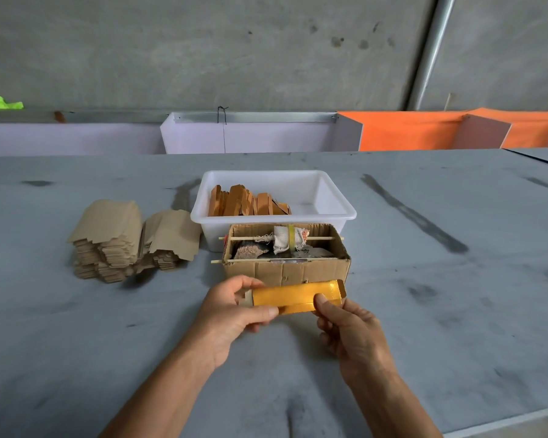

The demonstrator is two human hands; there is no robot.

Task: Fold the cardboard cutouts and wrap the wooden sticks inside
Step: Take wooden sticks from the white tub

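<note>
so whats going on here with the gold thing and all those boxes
A person is holding a folded gold cardboard wrap in both hands above the grey table. The left hand pinches its left end and the right hand grips its right end, thumb on top. Just behind it sits an open cardboard box with thin wooden sticks laid across it, then a white tub holding finished wraps. Stacks of flat brown cutouts wait at the left.
</note>
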